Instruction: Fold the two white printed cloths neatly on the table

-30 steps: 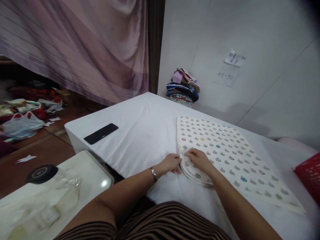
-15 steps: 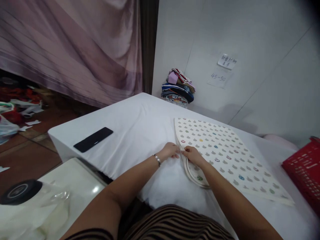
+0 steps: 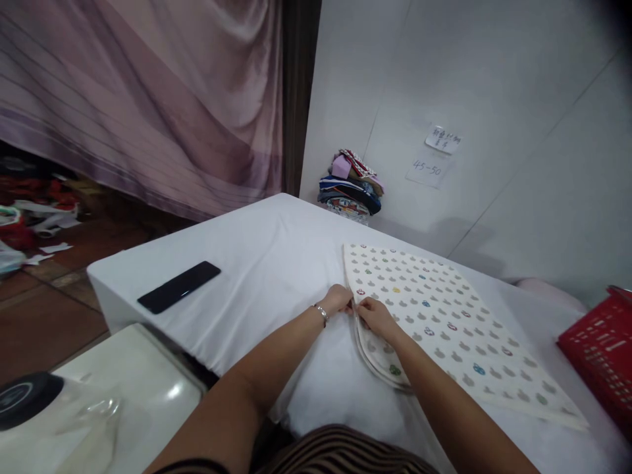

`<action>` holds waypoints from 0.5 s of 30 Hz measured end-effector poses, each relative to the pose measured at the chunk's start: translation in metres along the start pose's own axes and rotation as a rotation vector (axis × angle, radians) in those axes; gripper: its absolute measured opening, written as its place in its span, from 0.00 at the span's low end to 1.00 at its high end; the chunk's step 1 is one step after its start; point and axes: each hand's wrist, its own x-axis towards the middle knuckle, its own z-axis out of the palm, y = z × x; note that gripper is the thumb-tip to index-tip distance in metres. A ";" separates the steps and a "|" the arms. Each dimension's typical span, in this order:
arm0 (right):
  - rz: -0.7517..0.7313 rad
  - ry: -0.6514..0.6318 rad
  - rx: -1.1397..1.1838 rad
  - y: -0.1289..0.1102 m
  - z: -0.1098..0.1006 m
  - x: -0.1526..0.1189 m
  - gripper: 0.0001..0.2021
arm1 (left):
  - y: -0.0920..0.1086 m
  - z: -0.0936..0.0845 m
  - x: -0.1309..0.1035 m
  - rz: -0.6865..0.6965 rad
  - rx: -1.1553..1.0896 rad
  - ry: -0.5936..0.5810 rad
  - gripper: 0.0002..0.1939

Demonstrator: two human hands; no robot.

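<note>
A white cloth (image 3: 434, 316) with grey and coloured prints lies folded in layers on the white-covered table (image 3: 247, 257), right of centre. My left hand (image 3: 338, 299), with a silver bracelet at the wrist, is closed at the cloth's left edge, its fingertips on the layers. Close beside it, my right hand (image 3: 376, 317) pinches the same edge from the right. The fingertips of both hands nearly meet, and the exact hold of the left fingers is partly hidden.
A black phone (image 3: 179, 287) lies at the table's left. Folded fabrics (image 3: 350, 184) are stacked against the wall. A red basket (image 3: 600, 349) stands at the right. A cream surface (image 3: 143, 375) adjoins the table at lower left.
My left hand has moved slightly right and its fingers have closed at the cloth's edge. My right hand stays at the edge. The view has tilted up a little.
</note>
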 end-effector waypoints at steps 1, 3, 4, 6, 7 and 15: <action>-0.015 0.012 -0.013 0.000 0.001 0.002 0.06 | -0.001 -0.001 0.001 0.001 0.000 0.000 0.09; -0.037 0.030 -0.026 -0.001 0.004 0.005 0.04 | -0.002 -0.002 0.002 0.008 0.008 0.000 0.09; -0.040 0.037 -0.024 -0.001 0.005 0.005 0.04 | -0.003 -0.003 0.002 0.015 0.013 0.000 0.09; -0.036 0.042 -0.001 -0.001 0.008 0.004 0.04 | -0.004 -0.005 0.004 0.030 0.025 0.001 0.09; -0.038 0.034 0.020 -0.001 0.008 0.003 0.04 | -0.005 -0.006 0.005 0.040 0.031 0.000 0.09; -0.146 0.168 0.010 0.004 0.011 0.018 0.11 | -0.011 -0.005 0.009 0.109 0.037 -0.016 0.10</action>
